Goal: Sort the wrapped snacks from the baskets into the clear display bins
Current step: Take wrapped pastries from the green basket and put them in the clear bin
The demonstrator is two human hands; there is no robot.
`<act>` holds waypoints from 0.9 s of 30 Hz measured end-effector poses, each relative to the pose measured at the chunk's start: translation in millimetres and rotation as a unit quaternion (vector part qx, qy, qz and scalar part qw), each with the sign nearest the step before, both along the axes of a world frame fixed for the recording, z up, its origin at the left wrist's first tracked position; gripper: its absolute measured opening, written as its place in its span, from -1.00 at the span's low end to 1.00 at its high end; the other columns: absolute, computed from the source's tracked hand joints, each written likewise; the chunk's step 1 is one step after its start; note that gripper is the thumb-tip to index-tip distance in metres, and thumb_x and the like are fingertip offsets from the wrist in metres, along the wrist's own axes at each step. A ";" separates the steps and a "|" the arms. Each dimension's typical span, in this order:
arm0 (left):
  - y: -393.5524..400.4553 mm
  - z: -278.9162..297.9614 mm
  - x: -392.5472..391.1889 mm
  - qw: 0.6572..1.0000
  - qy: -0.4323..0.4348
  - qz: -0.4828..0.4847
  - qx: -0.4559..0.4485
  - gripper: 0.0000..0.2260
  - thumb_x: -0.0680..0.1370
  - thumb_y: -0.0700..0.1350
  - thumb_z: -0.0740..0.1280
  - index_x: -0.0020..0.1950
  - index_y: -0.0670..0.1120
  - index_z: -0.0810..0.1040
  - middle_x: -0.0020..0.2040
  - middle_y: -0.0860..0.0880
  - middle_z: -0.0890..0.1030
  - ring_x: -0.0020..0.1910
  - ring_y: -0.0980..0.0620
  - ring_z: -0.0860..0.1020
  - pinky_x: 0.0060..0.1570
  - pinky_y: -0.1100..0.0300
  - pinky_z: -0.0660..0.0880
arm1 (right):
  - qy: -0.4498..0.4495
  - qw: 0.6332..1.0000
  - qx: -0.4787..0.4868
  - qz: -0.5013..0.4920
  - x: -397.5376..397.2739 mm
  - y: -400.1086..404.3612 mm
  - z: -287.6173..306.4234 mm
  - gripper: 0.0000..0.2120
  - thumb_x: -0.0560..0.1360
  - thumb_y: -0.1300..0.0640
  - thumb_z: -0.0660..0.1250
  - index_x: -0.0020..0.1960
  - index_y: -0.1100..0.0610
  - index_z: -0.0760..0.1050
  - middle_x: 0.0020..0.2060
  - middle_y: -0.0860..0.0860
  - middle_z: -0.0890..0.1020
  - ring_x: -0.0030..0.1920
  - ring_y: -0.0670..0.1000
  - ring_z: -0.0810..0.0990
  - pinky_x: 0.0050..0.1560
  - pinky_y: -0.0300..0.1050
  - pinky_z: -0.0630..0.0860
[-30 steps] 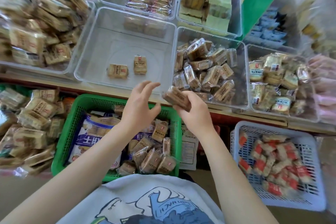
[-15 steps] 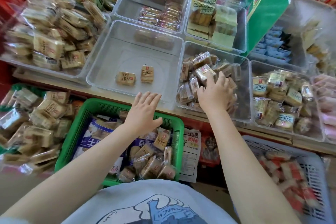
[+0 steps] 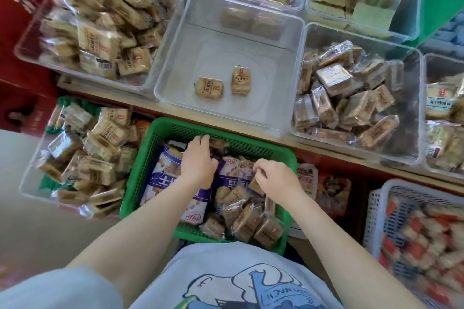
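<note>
hands in green basket (image 3: 150,170): left hand (image 3: 198,165) curls, fingers down, on a snack at the far wall, grip unclear; right hand (image 3: 273,178) pinches a small wrapped snack (image 3: 256,184). near-empty clear bin (image 3: 173,68) lies straight ahead.

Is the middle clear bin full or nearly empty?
Nearly empty: the middle clear bin holds just two wrapped snacks on its bare floor.

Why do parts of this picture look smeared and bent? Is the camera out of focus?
Head view: it is motion smear rather than focus; the white basket of red-wrapped snacks at lower right and the full bin at upper left streak most, while the two packets in the middle clear bin read sharply. The wide lens bows the shelf edge. Light is soft and even.
</note>
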State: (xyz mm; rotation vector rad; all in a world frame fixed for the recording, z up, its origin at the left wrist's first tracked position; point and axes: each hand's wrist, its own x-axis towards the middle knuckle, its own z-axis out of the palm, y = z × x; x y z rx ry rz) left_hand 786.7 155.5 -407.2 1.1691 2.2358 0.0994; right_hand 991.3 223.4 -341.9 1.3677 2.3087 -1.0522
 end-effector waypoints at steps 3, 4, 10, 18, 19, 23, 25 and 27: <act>16.2 -13.2 -3.3 1.000 0.014 -0.008 0.007 -0.49 0.51 -0.11 0.37 0.42 -0.15 0.32 0.37 -0.19 0.35 0.29 -0.22 0.40 0.22 -0.11 0.46 | -0.017 1.000 -0.013 -0.001 1.3 -3.8 -7.2 -0.76 0.65 0.11 0.11 0.12 0.05 0.55 -0.08 -0.02 0.61 -0.27 -0.05 0.50 -0.30 -0.08 0.43; 19.4 -15.7 -2.5 1.000 0.020 -0.010 0.009 -0.52 0.50 -0.10 0.39 0.37 -0.14 0.34 0.31 -0.18 0.37 0.22 -0.22 0.43 0.15 -0.11 0.50 | -0.020 1.000 -0.016 -0.008 1.6 -4.4 -8.8 -0.77 0.65 0.11 0.11 0.11 0.05 0.55 -0.10 -0.03 0.60 -0.29 -0.08 0.47 -0.34 -0.11 0.37; 20.0 -24.8 2.9 0.997 0.053 -0.053 0.012 -0.59 0.55 -0.11 0.37 0.38 -0.05 0.37 0.29 -0.16 0.36 0.21 -0.17 0.38 0.04 -0.02 0.53 | -0.019 0.998 -0.033 -0.044 3.1 -18.7 -17.2 -0.78 0.65 0.10 0.12 0.10 0.04 0.54 -0.10 -0.03 0.60 -0.24 -0.06 0.50 -0.30 -0.09 0.41; 15.8 -21.6 9.6 0.989 0.068 -0.104 0.077 -0.61 0.56 -0.24 0.30 0.39 -0.15 0.40 0.26 -0.18 0.40 0.17 -0.13 0.39 0.12 0.06 0.48 | -0.026 0.998 -0.046 -0.046 0.7 -35.6 -15.5 -0.78 0.65 0.10 0.12 0.09 0.04 0.54 -0.12 -0.07 0.56 -0.17 -0.03 0.53 -0.22 -0.06 0.48; 15.3 -21.0 10.1 0.989 0.071 -0.102 0.077 -0.61 0.56 -0.24 0.30 0.39 -0.18 0.38 0.25 -0.18 0.41 0.15 -0.12 0.41 0.13 0.07 0.47 | -0.026 0.998 -0.045 -0.047 0.9 -36.8 -15.4 -0.78 0.65 0.10 0.12 0.10 0.04 0.54 -0.13 -0.07 0.56 -0.19 -0.04 0.52 -0.27 -0.08 0.44; 11.4 -19.3 14.3 0.993 0.059 -0.087 0.062 -0.60 0.57 -0.24 0.32 0.39 -0.21 0.32 0.25 -0.18 0.36 0.14 -0.09 0.47 0.08 0.14 0.48 | -0.023 0.998 -0.037 -0.048 3.4 -39.6 -14.3 -0.78 0.65 0.10 0.12 0.10 0.04 0.55 -0.17 -0.11 0.54 -0.26 -0.12 0.47 -0.35 -0.16 0.31; 12.1 -14.9 14.0 0.994 0.066 -0.075 0.053 -0.69 0.57 -0.24 0.32 0.30 -0.20 0.40 0.22 -0.17 0.39 0.07 -0.09 0.49 -0.09 0.13 0.47 | -0.020 0.998 -0.035 -0.051 5.4 -40.5 -11.8 -0.77 0.65 0.11 0.13 0.11 0.04 0.56 -0.13 -0.07 0.57 -0.25 -0.11 0.48 -0.32 -0.15 0.35; 14.5 -8.8 10.7 0.991 0.096 -0.082 0.048 -0.76 0.56 -0.20 0.33 0.22 -0.16 0.47 0.19 -0.15 0.41 0.02 -0.09 0.49 -0.22 0.13 0.41 | -0.015 0.998 -0.032 -0.056 8.3 -41.3 -7.8 -0.77 0.64 0.12 0.13 0.11 0.05 0.57 -0.10 -0.04 0.59 -0.21 -0.07 0.51 -0.28 -0.13 0.38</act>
